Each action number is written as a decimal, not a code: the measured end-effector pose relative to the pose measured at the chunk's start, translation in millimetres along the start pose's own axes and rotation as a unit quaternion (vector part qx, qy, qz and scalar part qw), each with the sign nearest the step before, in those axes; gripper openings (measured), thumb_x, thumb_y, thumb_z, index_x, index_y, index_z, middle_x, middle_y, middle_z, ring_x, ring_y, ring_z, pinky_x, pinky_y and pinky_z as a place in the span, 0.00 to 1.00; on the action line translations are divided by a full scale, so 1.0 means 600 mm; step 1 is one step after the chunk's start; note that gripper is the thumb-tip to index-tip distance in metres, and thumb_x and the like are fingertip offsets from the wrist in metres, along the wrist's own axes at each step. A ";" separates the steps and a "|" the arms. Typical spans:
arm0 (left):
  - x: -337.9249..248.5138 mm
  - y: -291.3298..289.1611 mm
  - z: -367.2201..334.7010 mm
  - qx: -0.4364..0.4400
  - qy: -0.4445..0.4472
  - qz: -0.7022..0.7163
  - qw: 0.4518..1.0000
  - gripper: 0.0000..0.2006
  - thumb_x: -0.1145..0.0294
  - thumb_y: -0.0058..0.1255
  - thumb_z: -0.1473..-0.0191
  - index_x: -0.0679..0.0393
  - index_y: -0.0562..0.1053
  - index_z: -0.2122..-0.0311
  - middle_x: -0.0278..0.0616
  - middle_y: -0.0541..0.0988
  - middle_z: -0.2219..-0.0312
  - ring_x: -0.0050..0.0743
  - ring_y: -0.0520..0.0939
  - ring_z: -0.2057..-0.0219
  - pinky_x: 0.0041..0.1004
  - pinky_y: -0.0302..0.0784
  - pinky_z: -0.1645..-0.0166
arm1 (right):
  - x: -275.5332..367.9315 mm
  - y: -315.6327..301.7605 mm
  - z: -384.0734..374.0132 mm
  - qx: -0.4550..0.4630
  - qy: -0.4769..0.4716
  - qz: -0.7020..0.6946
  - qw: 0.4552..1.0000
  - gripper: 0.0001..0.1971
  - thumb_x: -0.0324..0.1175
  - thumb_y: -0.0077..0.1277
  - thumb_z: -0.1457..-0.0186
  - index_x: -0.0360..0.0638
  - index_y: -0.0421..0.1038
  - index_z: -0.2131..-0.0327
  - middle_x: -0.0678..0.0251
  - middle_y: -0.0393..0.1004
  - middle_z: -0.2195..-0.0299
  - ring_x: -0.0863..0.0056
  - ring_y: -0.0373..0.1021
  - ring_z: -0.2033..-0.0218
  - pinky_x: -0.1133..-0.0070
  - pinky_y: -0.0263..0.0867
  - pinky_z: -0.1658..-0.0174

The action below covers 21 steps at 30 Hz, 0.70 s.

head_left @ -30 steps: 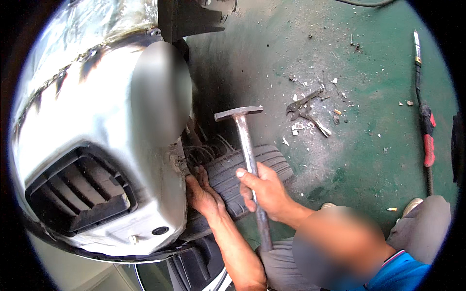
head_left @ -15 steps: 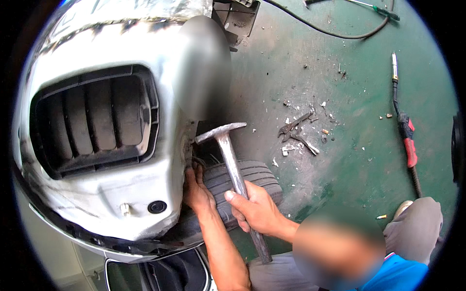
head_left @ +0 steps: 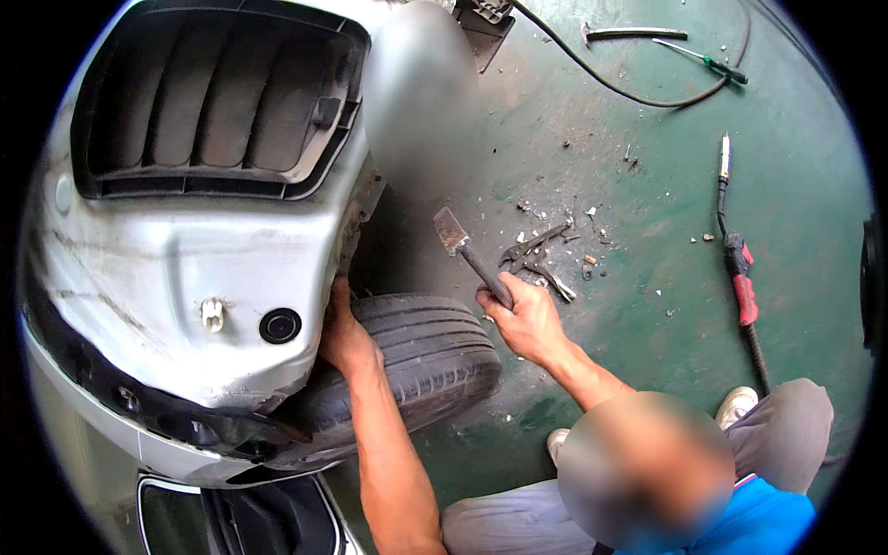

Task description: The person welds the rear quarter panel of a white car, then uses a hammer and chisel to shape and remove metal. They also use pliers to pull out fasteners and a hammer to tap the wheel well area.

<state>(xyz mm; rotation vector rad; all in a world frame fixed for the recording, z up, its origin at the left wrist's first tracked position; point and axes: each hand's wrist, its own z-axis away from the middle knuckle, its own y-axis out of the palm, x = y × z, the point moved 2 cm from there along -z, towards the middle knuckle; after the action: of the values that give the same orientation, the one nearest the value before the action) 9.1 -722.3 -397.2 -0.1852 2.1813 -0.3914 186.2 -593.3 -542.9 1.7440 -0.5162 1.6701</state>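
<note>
My right hand (head_left: pixel 529 319) is closed round the handle of a metal hammer (head_left: pixel 483 273), holding it in the air to the right of the car body. The hammer's head points up and away to the left, beyond the tyre. My left hand (head_left: pixel 350 338) reaches to the lower right edge of the white car body panel (head_left: pixel 250 245), above the tyre (head_left: pixel 425 347). Its fingers go behind that edge, so what they touch is hidden. A black louvred vent (head_left: pixel 222 88) sits in the panel, with a round black plug (head_left: pixel 280 326) lower down.
Locking pliers (head_left: pixel 546 259) lie among debris on the green floor (head_left: pixel 638 342). Farther right is a welding torch (head_left: pixel 742 268) with a red handle. At the back lie another hammer (head_left: pixel 638 33), a green-handled screwdriver (head_left: pixel 712 65) and a dark cable (head_left: pixel 610 85).
The hammer has swung up and right, away from the panel edge, with my right hand. My left hand stays at that edge. The view has shifted, showing more of the floor tools.
</note>
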 end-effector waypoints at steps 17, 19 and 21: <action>-0.005 0.009 0.000 -0.013 0.013 0.066 0.998 0.22 0.77 0.63 0.49 0.68 0.72 0.48 0.45 0.76 0.50 0.35 0.76 0.52 0.32 0.73 0.46 | 0.073 0.024 -0.088 -0.005 -0.087 0.109 0.990 0.10 0.36 0.56 0.43 0.39 0.71 0.68 0.48 0.73 0.79 0.46 0.72 0.73 0.59 0.65 0.70; -0.009 0.011 -0.002 -0.017 0.012 0.062 0.998 0.21 0.78 0.63 0.48 0.68 0.72 0.48 0.45 0.76 0.50 0.35 0.76 0.52 0.32 0.74 0.47 | 0.079 0.024 -0.085 0.006 -0.075 0.114 0.991 0.10 0.36 0.55 0.43 0.39 0.71 0.68 0.48 0.73 0.78 0.46 0.73 0.73 0.59 0.65 0.69; -0.014 0.016 -0.002 -0.023 -0.002 0.056 0.998 0.22 0.79 0.62 0.48 0.68 0.72 0.48 0.45 0.76 0.51 0.35 0.76 0.52 0.32 0.75 0.47 | 0.084 0.022 -0.083 0.016 -0.063 0.114 0.991 0.10 0.36 0.55 0.43 0.39 0.71 0.68 0.47 0.74 0.77 0.46 0.73 0.72 0.59 0.66 0.68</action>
<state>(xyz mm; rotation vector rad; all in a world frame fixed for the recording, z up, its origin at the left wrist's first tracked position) 13.3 -710.7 -393.5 -0.0887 2.1873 -0.2791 146.6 -560.4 -492.4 1.8813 -0.7750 1.7369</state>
